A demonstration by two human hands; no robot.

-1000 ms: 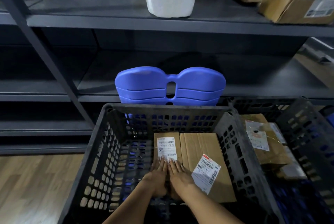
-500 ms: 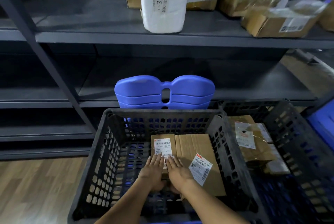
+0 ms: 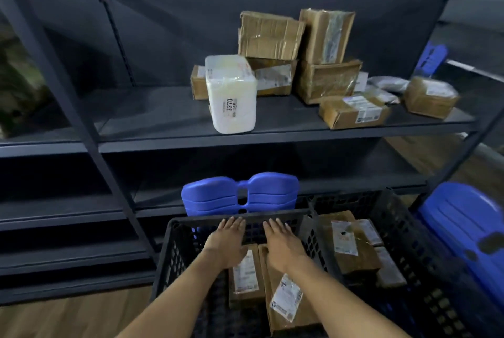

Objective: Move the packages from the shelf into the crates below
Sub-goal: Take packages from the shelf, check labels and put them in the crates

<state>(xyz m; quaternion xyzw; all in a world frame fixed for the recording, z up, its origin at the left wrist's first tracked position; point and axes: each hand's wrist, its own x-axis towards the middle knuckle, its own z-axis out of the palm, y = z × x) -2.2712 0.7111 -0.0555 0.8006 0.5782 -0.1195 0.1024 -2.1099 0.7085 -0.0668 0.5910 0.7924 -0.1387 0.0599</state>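
The cardboard packages (image 3: 327, 81) crowd the right half of the shelf (image 3: 152, 119). A white package (image 3: 231, 94) stands close to its near edge, with open surface to its left. Below, two flat boxes (image 3: 245, 277) lie side by side in the black crate (image 3: 174, 253). Over them the left hand (image 3: 226, 239) and right hand (image 3: 281, 242) hover apart, fingers straight, holding nothing, fingertips at the far rim. A second crate (image 3: 398, 217) adjoins on the right.
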